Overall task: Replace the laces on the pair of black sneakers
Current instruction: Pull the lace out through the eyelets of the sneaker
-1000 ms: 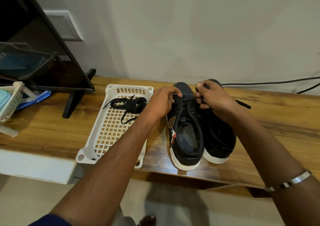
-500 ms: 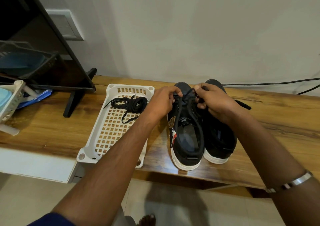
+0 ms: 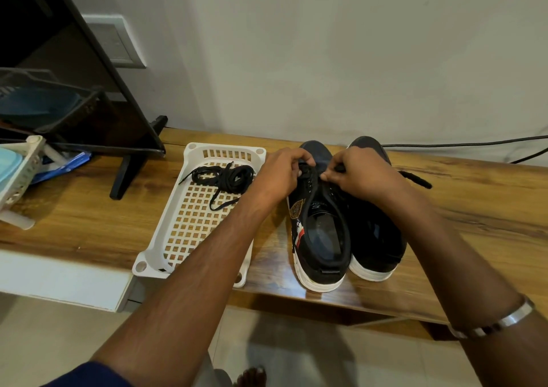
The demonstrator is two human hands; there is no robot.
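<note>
Head view: two black sneakers side by side on the wooden bench [image 3: 474,203], toes toward 12 o'clock, heels toward 6. Left sneaker [image 3: 318,232] with white sole, badge and red-white stripe on its side, touching the right sneaker [image 3: 375,238] at 3 o'clock of it. Both hands together over the upper eyelets of the left sneaker: left hand [image 3: 280,176] curled, fingertips pinching at the lace [image 3: 308,169] on the eyelet row; right hand [image 3: 360,173] curled too, thumb and forefinger nipped on a black lace section. Exactly which eyelet is being worked: hidden under the fingers. A loose lace end [image 3: 415,177] trailing out at 3 o'clock from the right wrist, lying on the wood. At 9 o'clock of the shoes, a white lattice tray [image 3: 189,238] holding a coiled spare lace [image 3: 222,176] near its far end.

Likely handling: lace soft, limp, light, prone to slipping through a loose pinch; best taken close to the stiff tip for threading, or just beside the eyelet for pulling. Sneaker light, flexible upper over a firmer sole; best steadied at the eyelet stay or by the collar.
</note>
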